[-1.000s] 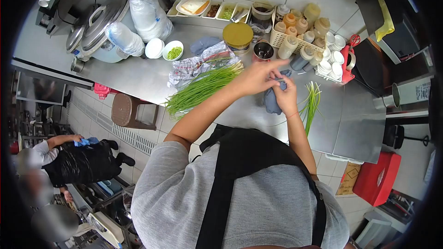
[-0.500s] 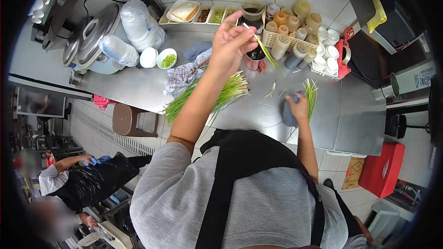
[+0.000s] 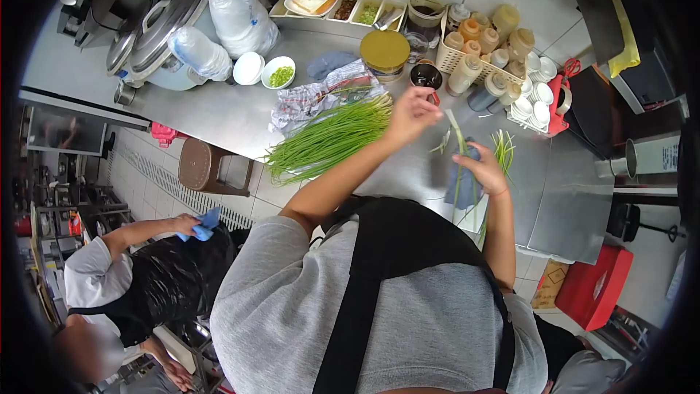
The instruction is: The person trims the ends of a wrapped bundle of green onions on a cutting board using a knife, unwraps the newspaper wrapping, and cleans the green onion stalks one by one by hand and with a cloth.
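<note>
My right hand (image 3: 485, 169) is wrapped round a spring onion (image 3: 457, 131) and a blue-grey cloth (image 3: 461, 184), with the onion's white end pointing up and its green leaves hanging toward the table edge. Just left of that white end is my left hand (image 3: 414, 115), its fingers loosely curled with a gap between them and nothing visible in them. A large bunch of spring onions (image 3: 328, 135) lies on the steel table beyond my left forearm, partly on crumpled printed paper (image 3: 292, 102). A smaller pile of spring onions (image 3: 503, 149) lies right of my right hand.
A gold-lidded container (image 3: 384, 49), a dark cup (image 3: 426, 76) and a basket of sauce bottles (image 3: 467, 69) stand behind my hands. Farther left are a bowl of chopped greens (image 3: 278, 73) and bagged stacks (image 3: 244, 18). A co-worker (image 3: 160, 270) holds a blue cloth at left.
My left hand has come down and right, letting go of the spring onion's white end. My right hand has risen slightly with the cloth and onion. The gold-lidded container is now visible.
</note>
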